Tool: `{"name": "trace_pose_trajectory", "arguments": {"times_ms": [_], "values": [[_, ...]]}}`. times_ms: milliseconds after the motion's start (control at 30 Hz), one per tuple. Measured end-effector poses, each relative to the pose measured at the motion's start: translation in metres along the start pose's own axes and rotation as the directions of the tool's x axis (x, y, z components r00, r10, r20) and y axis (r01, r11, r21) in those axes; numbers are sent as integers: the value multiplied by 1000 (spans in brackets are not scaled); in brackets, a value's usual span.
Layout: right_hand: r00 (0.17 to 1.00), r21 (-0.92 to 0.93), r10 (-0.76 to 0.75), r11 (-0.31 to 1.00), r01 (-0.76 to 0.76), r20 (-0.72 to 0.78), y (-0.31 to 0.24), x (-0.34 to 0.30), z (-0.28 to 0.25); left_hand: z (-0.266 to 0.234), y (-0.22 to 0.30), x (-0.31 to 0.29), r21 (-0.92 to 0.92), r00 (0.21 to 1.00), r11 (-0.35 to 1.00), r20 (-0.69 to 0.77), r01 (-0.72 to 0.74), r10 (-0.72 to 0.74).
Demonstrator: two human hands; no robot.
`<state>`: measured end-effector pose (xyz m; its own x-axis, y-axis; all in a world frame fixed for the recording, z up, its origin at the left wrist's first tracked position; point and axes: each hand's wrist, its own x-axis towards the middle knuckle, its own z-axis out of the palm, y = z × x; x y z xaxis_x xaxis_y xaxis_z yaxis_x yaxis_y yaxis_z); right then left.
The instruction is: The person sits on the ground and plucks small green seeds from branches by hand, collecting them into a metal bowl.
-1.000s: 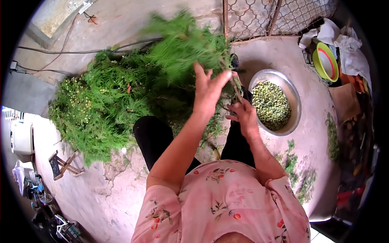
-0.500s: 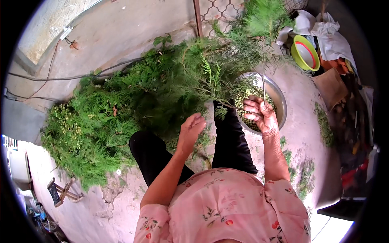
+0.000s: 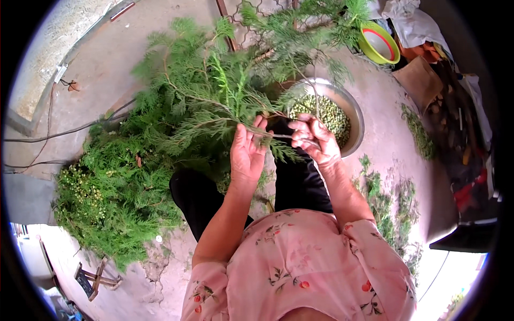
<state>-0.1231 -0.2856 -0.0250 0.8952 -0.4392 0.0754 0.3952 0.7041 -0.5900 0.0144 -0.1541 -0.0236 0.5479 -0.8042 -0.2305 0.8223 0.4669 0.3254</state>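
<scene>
My right hand is closed around the woody stem of a leafy evergreen branch, in front of a metal bowl. The branch spreads up and left from it, with feathery green sprays. My left hand is raised beside the stem, palm up, its thumb and fingers apart; the stem crosses at its fingertips. Small pale green berries or cones fill much of the bowl, which stands past my right knee.
A big heap of green cuttings lies on the concrete floor to my left. A yellow-green basin stands at the far right by white cloths. A small wooden stool is at lower left, and cables run along the floor.
My right hand has moved left with the branch, which now hangs farther left over the heap. My left hand has risen to the stem. The whole view has shifted somewhat.
</scene>
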Motion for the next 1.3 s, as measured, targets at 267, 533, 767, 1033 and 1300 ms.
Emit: {"name": "trace_pose_trajectory", "arguments": {"times_ms": [267,533,767,1033,1300], "values": [[952,-188,304,933,-306,-40,39,19,8,-24,39,-4,135,966,969,185,-207,181],[789,59,537,836,-546,-297,84,36,19,-40,54,-24,274,965,928,128,-254,227],[789,7,591,801,-598,-169,126,45,6,-46,62,-46,505,965,822,147,-261,216],[731,200,645,764,-613,-224,133,66,0,-59,82,-59,191,980,961,37,-201,197],[717,152,556,822,-549,-419,128,85,12,-38,72,-69,116,923,940,-181,-322,339]]}}
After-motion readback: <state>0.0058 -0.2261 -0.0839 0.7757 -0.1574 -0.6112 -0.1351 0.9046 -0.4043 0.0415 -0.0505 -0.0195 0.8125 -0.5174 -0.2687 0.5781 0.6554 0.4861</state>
